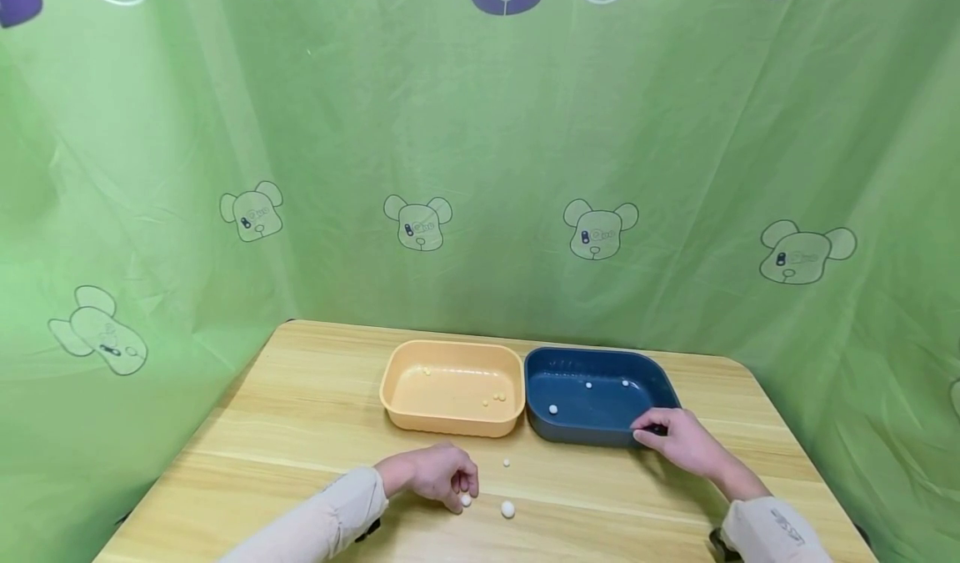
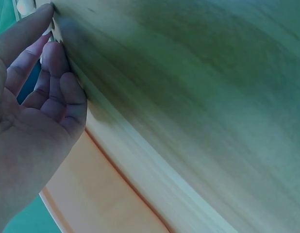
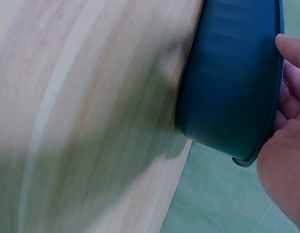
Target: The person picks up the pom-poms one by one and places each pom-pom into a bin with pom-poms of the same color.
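Observation:
Above the wooden table's near side, my left hand (image 1: 437,471) pinches a small white ball (image 1: 467,501) between thumb and fingertips. Just right of it lies a larger white ball (image 1: 507,510), and beyond that a tiny white ball (image 1: 506,463). My right hand (image 1: 686,442) holds the near right rim of a dark blue bin (image 1: 585,436), thumb outside and curled fingers behind the rim in the right wrist view. Several white balls, such as one ball (image 1: 552,409), lie spread inside the blue bin. What the right fingers do inside is partly hidden.
A light orange bin (image 1: 450,425) stands against the blue bin's left side, holding several tiny yellowish balls (image 1: 500,397). Both bins sit toward the back of the table (image 1: 315,404). Green printed curtains (image 1: 495,296) hang behind and at both sides.

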Demonstrator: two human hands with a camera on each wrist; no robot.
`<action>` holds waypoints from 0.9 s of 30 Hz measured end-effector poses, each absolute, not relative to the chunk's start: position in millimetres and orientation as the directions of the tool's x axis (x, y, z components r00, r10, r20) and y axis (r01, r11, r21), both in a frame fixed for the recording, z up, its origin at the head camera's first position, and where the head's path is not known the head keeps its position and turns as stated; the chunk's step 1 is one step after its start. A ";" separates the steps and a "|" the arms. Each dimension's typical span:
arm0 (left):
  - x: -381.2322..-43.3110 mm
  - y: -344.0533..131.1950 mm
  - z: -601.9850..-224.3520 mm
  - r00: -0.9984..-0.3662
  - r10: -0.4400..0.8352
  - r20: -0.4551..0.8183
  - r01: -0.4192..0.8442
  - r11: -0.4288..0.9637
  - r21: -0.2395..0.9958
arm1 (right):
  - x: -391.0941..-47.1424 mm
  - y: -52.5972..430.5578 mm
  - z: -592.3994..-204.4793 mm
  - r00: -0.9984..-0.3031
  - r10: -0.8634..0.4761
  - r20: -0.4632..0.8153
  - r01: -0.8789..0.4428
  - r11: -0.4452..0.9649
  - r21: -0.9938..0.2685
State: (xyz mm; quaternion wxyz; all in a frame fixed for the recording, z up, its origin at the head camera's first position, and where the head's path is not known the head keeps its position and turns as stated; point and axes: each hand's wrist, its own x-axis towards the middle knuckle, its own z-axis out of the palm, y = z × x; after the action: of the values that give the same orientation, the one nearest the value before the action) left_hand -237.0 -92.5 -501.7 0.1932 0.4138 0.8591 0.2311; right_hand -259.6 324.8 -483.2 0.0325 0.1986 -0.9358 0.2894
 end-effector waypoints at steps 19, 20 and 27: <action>-237.3 -93.0 -502.4 -0.576 0.807 -0.135 0.630 0.542 0.556 | -258.5 324.9 -483.2 -0.915 -0.352 0.197 -0.402 0.752 -0.522; -237.2 -93.0 -502.4 -0.575 0.807 -0.132 0.631 0.541 0.555 | -258.4 324.9 -483.3 -0.914 -0.353 0.199 -0.404 0.752 -0.521; -236.8 -92.8 -502.3 -0.563 0.818 -0.119 0.656 0.530 0.537 | -258.0 324.7 -483.9 -0.912 -0.353 0.212 -0.411 0.754 -0.512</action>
State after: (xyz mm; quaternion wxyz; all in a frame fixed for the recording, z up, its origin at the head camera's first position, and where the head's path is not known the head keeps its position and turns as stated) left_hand -236.8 -92.8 -502.3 0.1817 0.4308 0.8555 0.2226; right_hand -258.0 324.7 -483.9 0.0510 0.2041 -0.9352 0.2849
